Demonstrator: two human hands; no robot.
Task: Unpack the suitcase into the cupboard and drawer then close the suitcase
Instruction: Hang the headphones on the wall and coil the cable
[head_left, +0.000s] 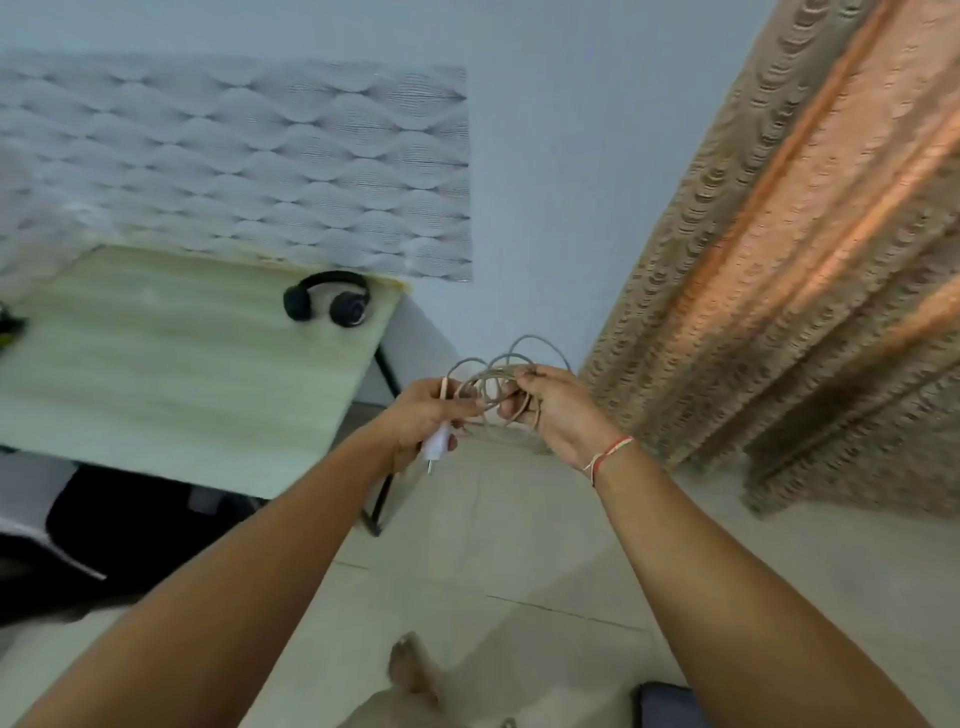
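You've got a thin grey cable coiled in loose loops, held in mid-air betw. both hands, right of the worktop. Your left hand grips its white plug end; your right hand pinches the loops. Black headphones lie at the worktop's far right corner. Patterned curtain hangs far right; pale tiled floor below.
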